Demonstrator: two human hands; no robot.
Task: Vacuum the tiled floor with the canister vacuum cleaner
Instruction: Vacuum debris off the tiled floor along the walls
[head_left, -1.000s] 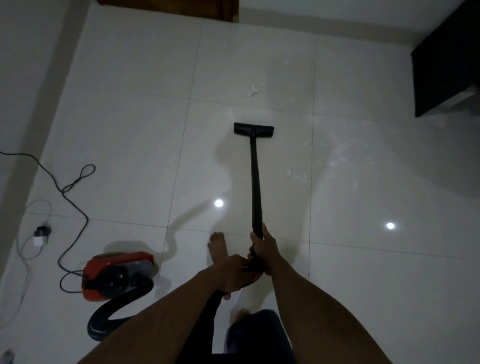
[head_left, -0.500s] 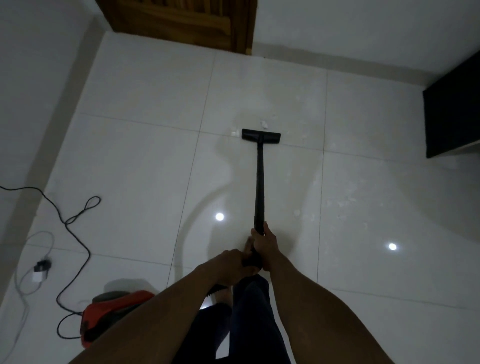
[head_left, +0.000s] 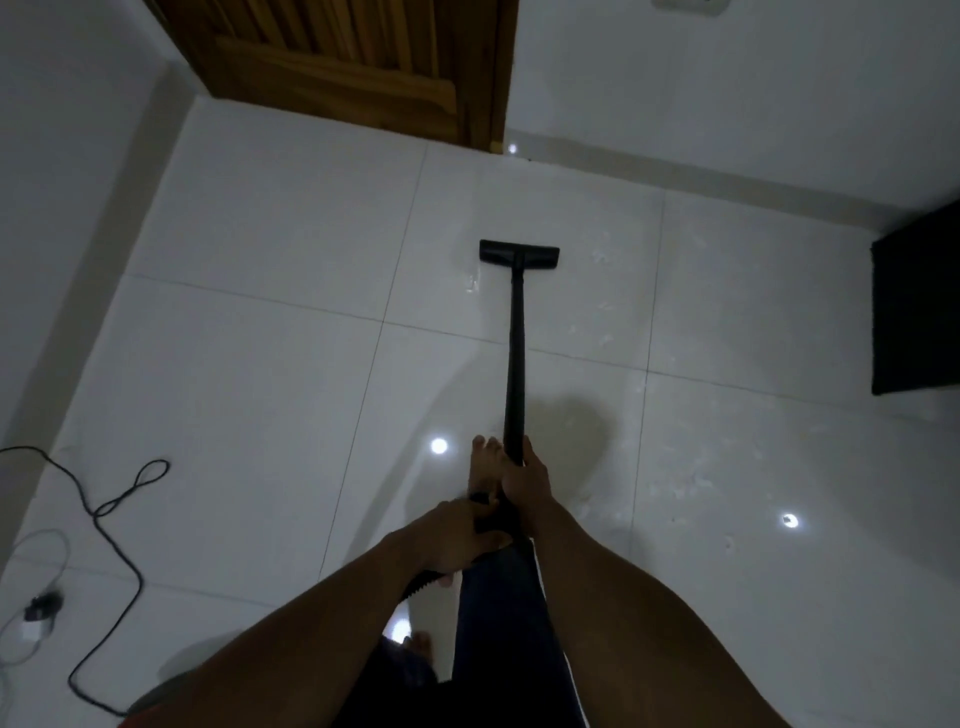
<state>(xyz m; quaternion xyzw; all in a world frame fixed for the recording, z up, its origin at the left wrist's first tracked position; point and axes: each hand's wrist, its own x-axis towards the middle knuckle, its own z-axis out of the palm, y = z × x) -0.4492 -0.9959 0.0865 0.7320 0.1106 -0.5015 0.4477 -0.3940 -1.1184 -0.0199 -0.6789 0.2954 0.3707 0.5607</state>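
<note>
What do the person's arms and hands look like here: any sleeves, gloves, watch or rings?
The left forearm and right forearm are bare to the frame edge, with no sleeve showing. The left hand and right hand wear no gloves. No watch, bracelet or ring shows, though the light is dim.

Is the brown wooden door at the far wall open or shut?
Shut: the brown wooden door lies in line with the white wall beside it, with no gap visible at its edge.
</note>
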